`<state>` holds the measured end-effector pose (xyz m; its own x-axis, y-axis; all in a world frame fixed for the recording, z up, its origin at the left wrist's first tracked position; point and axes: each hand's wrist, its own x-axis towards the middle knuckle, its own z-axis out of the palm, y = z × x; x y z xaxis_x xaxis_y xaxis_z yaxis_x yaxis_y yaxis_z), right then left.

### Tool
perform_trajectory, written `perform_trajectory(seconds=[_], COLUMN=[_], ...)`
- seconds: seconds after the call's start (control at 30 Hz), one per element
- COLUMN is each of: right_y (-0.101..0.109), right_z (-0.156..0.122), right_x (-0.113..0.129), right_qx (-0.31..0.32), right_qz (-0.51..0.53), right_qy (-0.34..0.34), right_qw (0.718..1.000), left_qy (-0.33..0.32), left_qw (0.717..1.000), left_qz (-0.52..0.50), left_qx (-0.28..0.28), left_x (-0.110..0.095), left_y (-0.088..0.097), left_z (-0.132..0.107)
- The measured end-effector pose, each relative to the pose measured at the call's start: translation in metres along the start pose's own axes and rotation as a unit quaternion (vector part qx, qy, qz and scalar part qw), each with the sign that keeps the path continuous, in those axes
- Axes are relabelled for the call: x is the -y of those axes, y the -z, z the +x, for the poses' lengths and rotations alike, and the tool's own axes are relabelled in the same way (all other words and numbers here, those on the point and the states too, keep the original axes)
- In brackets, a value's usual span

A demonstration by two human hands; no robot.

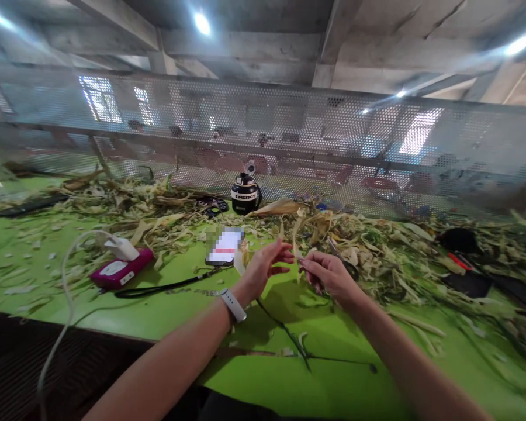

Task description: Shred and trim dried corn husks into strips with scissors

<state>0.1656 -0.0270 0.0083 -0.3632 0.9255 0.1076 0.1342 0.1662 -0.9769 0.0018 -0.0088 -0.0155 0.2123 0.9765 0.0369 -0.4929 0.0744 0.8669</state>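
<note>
My left hand hovers over the green table with its fingers pinched near a thin pale husk strip. A white band sits on that wrist. My right hand is closed round a pair of scissors, whose blades point up and to the left towards the strip. The two hands almost touch at the fingertips. A long dark stalk lies on the table under them.
Dried husks and leaf scraps cover the table's far half. A phone, a magenta device with a white charger and cable, a black lanyard and a black jug lie around. A perforated metal screen stands behind.
</note>
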Motion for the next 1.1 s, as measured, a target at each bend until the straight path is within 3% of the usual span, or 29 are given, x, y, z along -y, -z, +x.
perform_trajectory(seconds=[0.1, 0.2, 0.4, 0.53, 0.67, 0.8, 1.0, 1.1], right_y=[0.0, 0.002, 0.012, 0.012, 0.01, 0.007, 0.004, 0.003], right_z=[0.002, 0.0, 0.0, 0.004, 0.006, 0.008, 0.009, 0.009], right_x=[-0.004, -0.003, -0.003, -0.008, -0.011, -0.017, -0.024, -0.024], right_qx=[-0.001, 0.008, 0.003, 0.006, -0.009, -0.065, -0.072, -0.066], right_qz=[-0.048, -0.1, -0.232, -0.241, -0.224, -0.21, -0.141, -0.089], right_qy=[0.002, 0.034, 0.23, 0.317, 0.312, 0.287, 0.161, 0.137], right_qw=[0.999, 0.994, 0.945, 0.917, 0.923, 0.932, 0.974, 0.984], left_qy=[-0.022, 0.001, 0.041, 0.05, 0.06, 0.04, 0.007, 0.002], left_qw=[0.995, 0.993, 0.995, 0.992, 0.993, 0.997, 0.997, 0.997], left_qz=[0.092, 0.108, 0.082, 0.101, 0.093, 0.066, 0.074, 0.077], left_qx=[0.044, 0.045, 0.044, 0.049, 0.05, 0.024, 0.023, 0.031], left_x=[0.007, 0.008, 0.005, 0.006, 0.005, 0.005, 0.007, 0.008], left_y=[-0.002, 0.0, 0.004, 0.002, -0.002, -0.006, -0.006, -0.005], left_z=[-0.005, -0.006, -0.004, -0.005, -0.006, -0.007, -0.006, -0.006])
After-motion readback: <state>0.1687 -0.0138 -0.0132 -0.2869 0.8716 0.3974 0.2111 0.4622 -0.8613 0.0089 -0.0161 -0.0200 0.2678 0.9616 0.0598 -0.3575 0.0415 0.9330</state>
